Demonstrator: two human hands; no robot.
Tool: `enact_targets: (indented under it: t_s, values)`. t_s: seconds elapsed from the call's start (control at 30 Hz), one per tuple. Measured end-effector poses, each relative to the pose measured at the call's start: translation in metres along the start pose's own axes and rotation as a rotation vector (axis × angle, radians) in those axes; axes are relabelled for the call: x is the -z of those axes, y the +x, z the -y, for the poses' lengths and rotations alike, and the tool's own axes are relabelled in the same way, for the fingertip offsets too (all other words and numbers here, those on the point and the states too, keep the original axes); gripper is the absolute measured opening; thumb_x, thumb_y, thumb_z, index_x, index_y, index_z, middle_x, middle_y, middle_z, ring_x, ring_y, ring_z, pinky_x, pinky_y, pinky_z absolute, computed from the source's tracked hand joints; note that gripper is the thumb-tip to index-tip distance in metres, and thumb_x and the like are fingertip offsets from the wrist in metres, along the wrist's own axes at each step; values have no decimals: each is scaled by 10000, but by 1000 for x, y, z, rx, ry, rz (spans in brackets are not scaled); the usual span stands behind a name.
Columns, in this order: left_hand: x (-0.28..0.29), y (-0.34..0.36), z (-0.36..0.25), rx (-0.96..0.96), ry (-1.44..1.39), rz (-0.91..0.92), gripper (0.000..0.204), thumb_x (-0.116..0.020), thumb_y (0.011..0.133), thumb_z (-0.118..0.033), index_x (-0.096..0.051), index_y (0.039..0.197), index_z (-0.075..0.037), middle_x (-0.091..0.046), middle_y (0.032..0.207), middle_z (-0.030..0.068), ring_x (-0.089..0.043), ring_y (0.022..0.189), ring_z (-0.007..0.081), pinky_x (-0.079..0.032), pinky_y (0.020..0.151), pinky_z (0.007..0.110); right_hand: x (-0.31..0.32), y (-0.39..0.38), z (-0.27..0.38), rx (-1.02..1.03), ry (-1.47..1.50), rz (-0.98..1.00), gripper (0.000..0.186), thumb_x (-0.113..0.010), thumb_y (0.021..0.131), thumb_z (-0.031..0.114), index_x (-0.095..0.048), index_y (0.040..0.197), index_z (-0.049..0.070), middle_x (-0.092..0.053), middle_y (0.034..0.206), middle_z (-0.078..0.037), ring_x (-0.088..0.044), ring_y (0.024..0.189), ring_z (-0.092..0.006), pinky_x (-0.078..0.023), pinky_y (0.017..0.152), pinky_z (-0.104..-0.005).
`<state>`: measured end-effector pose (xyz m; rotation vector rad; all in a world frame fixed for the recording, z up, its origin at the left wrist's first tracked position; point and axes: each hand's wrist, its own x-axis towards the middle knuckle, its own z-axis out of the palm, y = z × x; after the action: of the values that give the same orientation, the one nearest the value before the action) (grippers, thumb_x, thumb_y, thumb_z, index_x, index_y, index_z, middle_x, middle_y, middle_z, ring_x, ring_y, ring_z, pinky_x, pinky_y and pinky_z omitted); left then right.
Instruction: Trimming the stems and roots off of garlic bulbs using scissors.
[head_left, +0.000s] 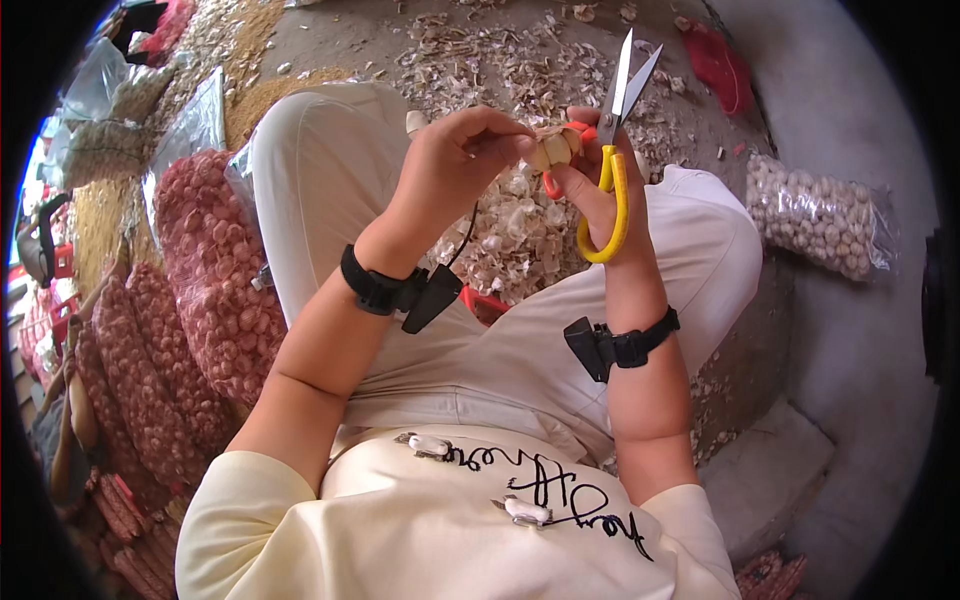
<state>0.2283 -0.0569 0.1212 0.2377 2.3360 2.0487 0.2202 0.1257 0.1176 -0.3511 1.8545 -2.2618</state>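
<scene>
Between my legs and above a heap of garlic skins (520, 230), a partly peeled garlic bulb (556, 150) is held up in both hands, its pale cloves showing. My left hand (462, 150) is closed, thumb and fingertips pinching the bulb's left side. My right hand (592, 195) is closed too, with its thumb against the bulb's lower right. Also in that hand are scissors (615, 115) with yellow handles, their blades pointing up and slightly apart. Orange-red bits show by the right fingers; whether they belong to the scissors I cannot tell.
Red net sacks of garlic (215, 270) lie on the left. A clear bag of small garlic bulbs (815, 215) rests on the floor at right. Loose skins (470, 60) cover the ground ahead, near a red net (717, 68). Something red (484, 305) lies between my thighs.
</scene>
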Motion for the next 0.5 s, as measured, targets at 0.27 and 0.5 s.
enact_targets:
  t_s: [0.27, 0.5]
  values:
    - [-3, -1, 9, 13, -329, -39, 166, -547, 928, -130, -575, 1049, -21, -617, 892, 28, -584, 785, 90, -471, 701, 220, -6, -1, 4, -18, 134, -25, 444, -615, 814, -17, -448, 1217, 66, -567, 963, -17, -557, 838, -70, -460, 735, -199]
    - [6, 6, 7, -359, 545, -274, 443, -680, 839, -225, -537, 1221, -52, -618, 1078, 107, -626, 933, 185, -470, 869, 291, -4, 4, -10, 196, -250, -103, 428, -609, 806, -54, -461, 1189, 66, -561, 981, -29, -585, 899, -111, -470, 803, -242]
